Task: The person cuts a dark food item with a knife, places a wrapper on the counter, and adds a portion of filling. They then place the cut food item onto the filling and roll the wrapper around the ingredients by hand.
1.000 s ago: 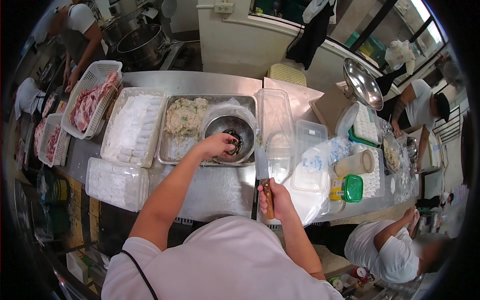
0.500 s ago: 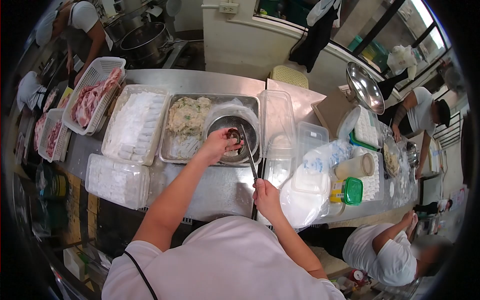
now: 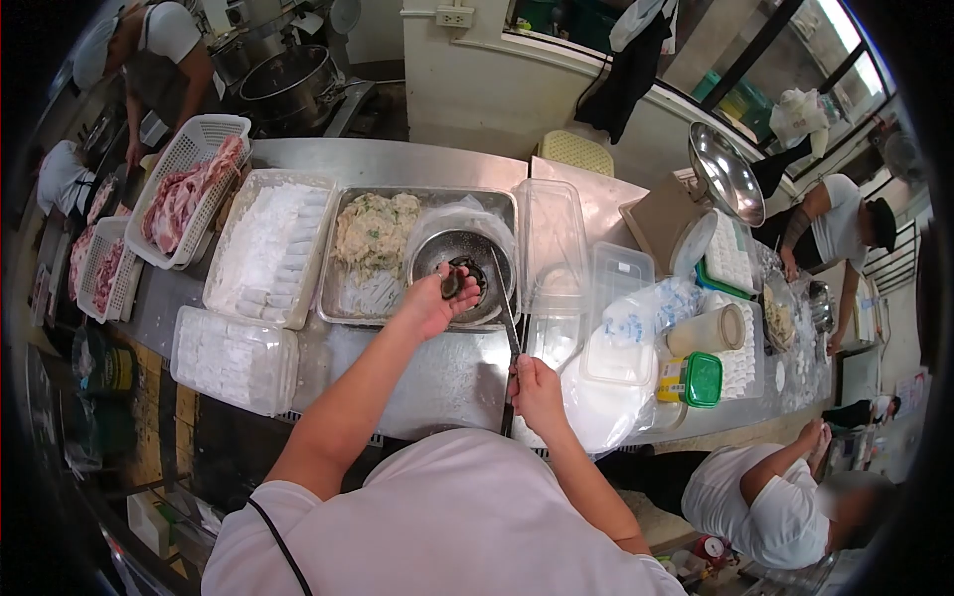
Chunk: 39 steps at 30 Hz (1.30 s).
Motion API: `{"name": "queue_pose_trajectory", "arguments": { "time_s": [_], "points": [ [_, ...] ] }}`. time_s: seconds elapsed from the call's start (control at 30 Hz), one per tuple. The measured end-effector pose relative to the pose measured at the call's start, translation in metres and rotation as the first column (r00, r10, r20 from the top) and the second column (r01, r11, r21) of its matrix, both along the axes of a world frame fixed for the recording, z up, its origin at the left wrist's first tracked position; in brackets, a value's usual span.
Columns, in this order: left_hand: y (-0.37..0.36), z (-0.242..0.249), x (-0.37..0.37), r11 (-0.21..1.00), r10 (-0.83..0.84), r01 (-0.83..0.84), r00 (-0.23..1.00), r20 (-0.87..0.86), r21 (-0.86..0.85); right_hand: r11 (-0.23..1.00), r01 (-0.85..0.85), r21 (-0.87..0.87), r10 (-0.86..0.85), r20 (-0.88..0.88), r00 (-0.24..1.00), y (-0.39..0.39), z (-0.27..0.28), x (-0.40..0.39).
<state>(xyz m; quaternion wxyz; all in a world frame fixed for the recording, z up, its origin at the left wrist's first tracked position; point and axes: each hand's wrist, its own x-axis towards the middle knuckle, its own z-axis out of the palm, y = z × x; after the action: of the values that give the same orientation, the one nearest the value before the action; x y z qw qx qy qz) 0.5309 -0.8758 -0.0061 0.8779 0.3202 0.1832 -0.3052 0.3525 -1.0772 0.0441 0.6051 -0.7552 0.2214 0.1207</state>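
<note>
A person in a white shirt stands at a long steel desk [image 3: 417, 382]. The left hand [image 3: 429, 303] is raised over the near rim of a round metal bowl [image 3: 462, 260], its fingers [image 3: 449, 283] curled closed around a small dark piece of food [image 3: 450, 281], possibly shellfish. The right hand [image 3: 535, 387], nearer the body, has its fingers wrapped shut around the handle of a knife [image 3: 507, 313]. The blade's long axis runs up and slightly left from that hand, its tip reaching the bowl's right edge, just beside the held piece. So the piece lies ahead and to the left of the knife hand, with only a short gap between blade and food. The bowl sits in a steel tray [image 3: 348, 298] beside a heap of pale chopped mixture [image 3: 371, 233]. Left of it is a tub of white rolls [image 3: 263, 248] and a basket of raw meat [image 3: 184, 194]; clear plastic containers [image 3: 552, 243] stand close on the right. Other workers are busy at the far ends.
</note>
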Motion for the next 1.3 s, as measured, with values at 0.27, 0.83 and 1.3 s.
{"name": "queue_pose_trajectory", "arguments": {
  "time_s": [0.27, 0.83, 1.3],
  "points": [
    [-0.003, 0.006, -0.016, 0.999, 0.011, -0.012, 1.0, -0.011, -0.03, 1.0, -0.013, 0.001, 0.013, -0.012, 1.0, 0.0, 0.001, 0.002],
    [0.015, 0.045, 0.017, 0.349, -0.58, 0.036, 0.794, 0.185, 0.936, 0.999, 0.021, 0.041, -0.02, -0.029, 0.999, 0.001, 0.008, -0.002],
    [0.035, 0.044, 0.047, 0.521, -0.591, 0.265, 0.798, 0.119, 0.811, 0.999, 0.013, 0.036, -0.012, -0.014, 1.0, -0.002, 0.001, -0.004]
  ]
}}
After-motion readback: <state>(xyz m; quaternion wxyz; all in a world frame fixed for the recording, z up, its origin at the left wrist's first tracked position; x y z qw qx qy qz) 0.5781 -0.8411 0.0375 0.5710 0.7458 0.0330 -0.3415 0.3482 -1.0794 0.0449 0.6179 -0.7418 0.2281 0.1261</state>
